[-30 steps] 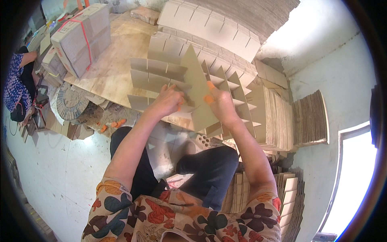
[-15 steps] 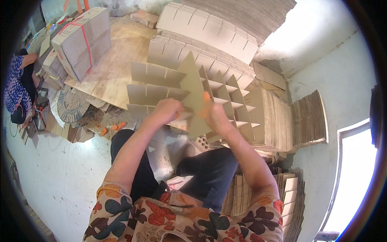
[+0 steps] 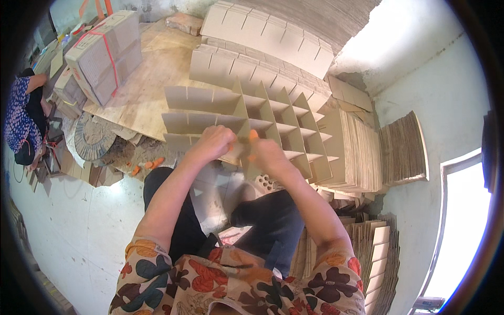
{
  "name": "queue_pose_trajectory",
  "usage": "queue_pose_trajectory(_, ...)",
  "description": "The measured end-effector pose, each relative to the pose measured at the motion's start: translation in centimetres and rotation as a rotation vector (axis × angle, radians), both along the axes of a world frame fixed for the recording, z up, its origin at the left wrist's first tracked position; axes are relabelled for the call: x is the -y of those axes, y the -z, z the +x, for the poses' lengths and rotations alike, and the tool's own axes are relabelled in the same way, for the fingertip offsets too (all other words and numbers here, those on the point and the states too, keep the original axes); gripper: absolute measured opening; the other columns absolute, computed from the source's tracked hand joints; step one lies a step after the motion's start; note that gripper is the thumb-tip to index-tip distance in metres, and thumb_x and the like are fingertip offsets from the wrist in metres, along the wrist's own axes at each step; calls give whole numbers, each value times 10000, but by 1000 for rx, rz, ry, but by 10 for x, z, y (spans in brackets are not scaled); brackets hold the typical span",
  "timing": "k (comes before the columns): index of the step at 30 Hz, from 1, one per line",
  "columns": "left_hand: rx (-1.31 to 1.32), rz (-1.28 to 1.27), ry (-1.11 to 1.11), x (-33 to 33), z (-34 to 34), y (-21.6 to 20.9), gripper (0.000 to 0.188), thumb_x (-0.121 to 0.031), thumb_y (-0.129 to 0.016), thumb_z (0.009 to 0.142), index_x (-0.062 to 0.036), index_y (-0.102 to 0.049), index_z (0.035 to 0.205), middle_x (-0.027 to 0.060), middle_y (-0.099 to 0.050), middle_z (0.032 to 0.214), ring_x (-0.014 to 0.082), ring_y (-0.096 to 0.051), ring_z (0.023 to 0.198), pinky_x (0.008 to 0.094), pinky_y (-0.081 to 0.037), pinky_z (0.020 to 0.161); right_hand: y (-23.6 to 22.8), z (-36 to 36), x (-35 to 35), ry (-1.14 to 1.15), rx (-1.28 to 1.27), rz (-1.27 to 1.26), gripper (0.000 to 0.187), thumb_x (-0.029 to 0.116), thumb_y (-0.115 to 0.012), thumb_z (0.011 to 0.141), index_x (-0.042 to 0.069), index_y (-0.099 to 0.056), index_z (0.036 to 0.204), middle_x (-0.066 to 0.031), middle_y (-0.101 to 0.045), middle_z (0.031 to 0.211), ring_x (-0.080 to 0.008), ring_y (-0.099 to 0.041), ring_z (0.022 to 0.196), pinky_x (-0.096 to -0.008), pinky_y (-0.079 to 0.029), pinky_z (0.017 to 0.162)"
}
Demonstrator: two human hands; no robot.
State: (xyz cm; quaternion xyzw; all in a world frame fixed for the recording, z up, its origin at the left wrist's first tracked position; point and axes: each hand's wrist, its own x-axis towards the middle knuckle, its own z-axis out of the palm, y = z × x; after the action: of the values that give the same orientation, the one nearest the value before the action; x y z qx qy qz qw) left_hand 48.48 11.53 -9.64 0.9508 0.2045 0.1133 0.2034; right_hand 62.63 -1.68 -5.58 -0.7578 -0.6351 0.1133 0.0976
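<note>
I have the cardboard divider grid [image 3: 255,105] toward 12 o'clock from my head feed's centre. My right hand [image 3: 268,156] has its fingers gripping the near end of a cross strip [image 3: 241,107]; my left hand [image 3: 214,142] curls its fingers at the nearest lengthwise strip [image 3: 181,142], pinching or not I cannot tell. Beyond the grid, slotted cardboard strips [image 3: 247,68] stand stacked at 12, and a strapped carton [image 3: 105,58] sits on the tabletop [image 3: 157,58] at 10.

The right hand [image 3: 269,156] hides part of the cardboard grid [image 3: 232,121].
</note>
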Motion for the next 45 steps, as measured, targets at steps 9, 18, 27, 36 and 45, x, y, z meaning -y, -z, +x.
queue_pose_trajectory(9,155,63,-26,8,-32,-19,411,-158,-714,679,-47,-631,1066,141,-637,1081,329,-564,1024,392,-432,900,8,177,124,757,626,532,338,155,-634,806,66,-561,1125,-153,-577,1029,-322,-541,986,-416,-478,792)
queue_pose_trajectory(18,146,33,-80,2,-45,-17,445,-112,-735,659,12,-618,1070,156,-635,1079,317,-563,976,398,-411,918,51,234,188,877,414,127,385,253,-728,736,45,-541,1001,-207,-594,968,-356,-579,973,-428,-481,764)
queue_pose_trajectory(27,181,106,-164,1,-62,-22,466,-136,-744,662,-8,-617,1091,180,-641,930,313,-584,889,434,-372,980,4,205,164,1103,518,652,217,201,-674,813,62,-551,925,-191,-637,756,-377,-614,713,-432,-475,608)
queue_pose_trajectory(36,335,140,-168,-16,-83,11,277,-73,-730,658,-73,-669,929,80,-647,786,238,-592,795,434,-370,964,-91,25,58,292,-107,643,504,56,-713,783,-9,-508,1239,-152,-668,834,-106,-502,572,-246,-450,539)
queue_pose_trajectory(45,373,126,-182,-11,-84,9,175,-43,-728,653,-82,-688,818,77,-615,704,244,-589,754,424,-372,953,-90,-46,-1,196,-333,314,526,-63,-628,774,-22,-475,1276,-224,-643,914,-170,-534,595,-252,-473,602)
